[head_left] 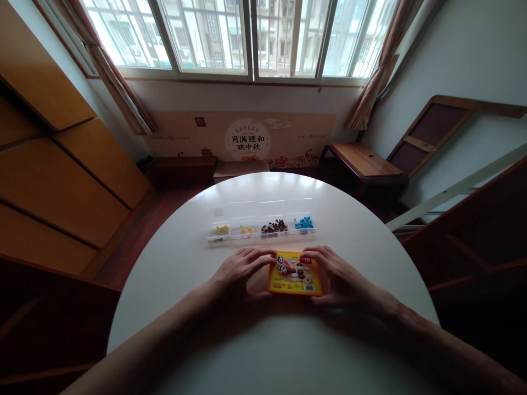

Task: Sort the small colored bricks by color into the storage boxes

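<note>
A flat yellow Go game box (295,274), printed with black and white stones, sits at the near middle of the white table. My left hand (242,271) grips its left side, fingers at the far corner and thumb at the near one. On the opposite side, my right hand (335,274) holds the box the same way. Just beyond it stands a clear plastic compartment case (260,235) with its lid folded back. Its compartments hold pale yellow pieces (222,230), a few yellow pieces (247,230), dark brown pieces (275,226) and blue pieces (303,223).
The round white table (173,263) has its far edge toward the window wall. A wooden side table (364,160) stands beyond it on the right, and wooden cabinets (69,164) line the left. A printed cardboard panel (280,137) leans under the window.
</note>
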Demonstrator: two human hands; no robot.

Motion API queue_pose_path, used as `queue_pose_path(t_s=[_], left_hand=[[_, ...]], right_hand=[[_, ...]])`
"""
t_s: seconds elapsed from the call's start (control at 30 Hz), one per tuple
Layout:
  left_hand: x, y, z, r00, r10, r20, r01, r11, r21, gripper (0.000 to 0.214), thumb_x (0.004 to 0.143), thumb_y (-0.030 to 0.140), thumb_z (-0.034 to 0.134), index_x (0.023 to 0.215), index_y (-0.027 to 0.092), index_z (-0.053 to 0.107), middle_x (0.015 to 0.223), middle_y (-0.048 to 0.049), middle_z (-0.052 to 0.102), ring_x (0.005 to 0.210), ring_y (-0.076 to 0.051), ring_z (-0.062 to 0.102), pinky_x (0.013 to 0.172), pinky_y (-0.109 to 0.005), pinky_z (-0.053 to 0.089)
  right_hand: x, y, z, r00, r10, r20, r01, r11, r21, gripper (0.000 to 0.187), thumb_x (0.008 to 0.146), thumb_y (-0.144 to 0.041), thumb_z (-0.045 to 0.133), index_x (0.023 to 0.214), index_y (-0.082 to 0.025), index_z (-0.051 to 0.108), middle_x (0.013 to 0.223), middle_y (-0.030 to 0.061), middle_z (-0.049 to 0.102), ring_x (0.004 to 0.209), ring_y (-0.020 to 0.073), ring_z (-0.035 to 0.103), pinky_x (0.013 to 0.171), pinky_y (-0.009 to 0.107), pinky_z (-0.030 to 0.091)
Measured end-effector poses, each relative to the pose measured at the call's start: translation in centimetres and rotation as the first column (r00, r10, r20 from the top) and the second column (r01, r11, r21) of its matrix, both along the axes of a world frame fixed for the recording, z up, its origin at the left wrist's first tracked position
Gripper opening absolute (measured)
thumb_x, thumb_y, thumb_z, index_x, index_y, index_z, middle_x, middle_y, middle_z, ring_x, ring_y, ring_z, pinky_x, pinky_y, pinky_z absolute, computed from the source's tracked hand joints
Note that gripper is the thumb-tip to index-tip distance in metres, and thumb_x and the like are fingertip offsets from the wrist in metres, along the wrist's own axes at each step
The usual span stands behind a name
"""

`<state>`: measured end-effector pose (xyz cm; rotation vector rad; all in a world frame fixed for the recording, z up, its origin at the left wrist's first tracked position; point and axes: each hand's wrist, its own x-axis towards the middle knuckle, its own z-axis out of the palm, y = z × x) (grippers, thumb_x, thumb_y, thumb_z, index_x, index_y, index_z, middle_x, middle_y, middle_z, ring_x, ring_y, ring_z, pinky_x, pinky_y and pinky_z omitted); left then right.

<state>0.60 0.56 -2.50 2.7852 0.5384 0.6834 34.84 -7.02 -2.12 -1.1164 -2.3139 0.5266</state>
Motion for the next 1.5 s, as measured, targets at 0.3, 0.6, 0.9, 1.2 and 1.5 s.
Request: queue_pose_path(t_s=[0.3,0.6,0.9,1.2,1.5], left_hand=[[0.1,0.2,0.4,0.994,0.071,-0.087,-0.079,0.993,-0.092,0.062,0.097,0.056,0.075,0.149,0.026,0.059,0.155,-0.0146,0.065,0.135,-0.035,0.067,0.115,-0.050,0.056],[0.1,0.2,0.1,0.994,0.057,-0.098,-0.066,0.994,-0.090,0.057,0.098,0.056,0.072,0.144,0.026,0.059,0.156,-0.0130,0.064,0.136,-0.035,0.066,0.117,-0.051,0.054],[0.1,0.1,0.8,0.993,0.044,-0.113,-0.054,0.995,-0.089,0.054,0.099,0.056,0.071,0.143,0.025,0.060,0.154,-0.0134,0.065,0.138,-0.035,0.065,0.118,-0.051,0.052],[0.0,0.3,0.5,0.993,0.039,-0.112,-0.050,0.994,-0.097,0.055,0.100,0.056,0.070,0.144,0.025,0.059,0.156,-0.0132,0.064,0.138,-0.035,0.064,0.119,-0.051,0.051],[0.0,0.1,0.8,0.990,0.041,-0.132,-0.057,0.991,-0.123,0.054,0.100,0.056,0.070,0.145,0.027,0.060,0.157,-0.0117,0.063,0.141,-0.035,0.063,0.120,-0.050,0.051]], right_hand=[[8.5,-0.4,-0.3,0.858,-0.512,-0.045,0.514,0.852,0.100,0.077,0.084,-0.060,0.085,0.146,-0.026,0.054,0.142,0.0166,0.063,0.130,0.0394,0.063,0.112,0.054,0.055],[12.5,4.6,-4.0,0.497,-0.866,0.052,0.853,0.499,0.151,0.088,0.079,-0.085,0.071,0.138,-0.021,0.058,0.127,0.0175,0.063,0.121,0.0414,0.061,0.106,0.054,0.052],[9.4,7.5,-3.9,0.535,-0.818,0.210,0.788,0.573,0.225,0.102,0.082,-0.094,0.061,0.151,-0.020,0.050,0.138,0.0189,0.057,0.126,0.0418,0.057,0.110,0.056,0.049],[8.7,7.5,-3.9,0.539,-0.815,0.212,0.788,0.577,0.215,0.100,0.085,-0.088,0.062,0.153,-0.016,0.050,0.141,0.0211,0.056,0.128,0.0424,0.056,0.112,0.055,0.049],[9.1,7.9,-2.9,0.605,-0.793,0.070,0.744,0.595,0.304,0.094,0.088,-0.088,0.063,0.150,-0.018,0.055,0.147,0.0215,0.058,0.130,0.0447,0.058,0.114,0.061,0.049]])
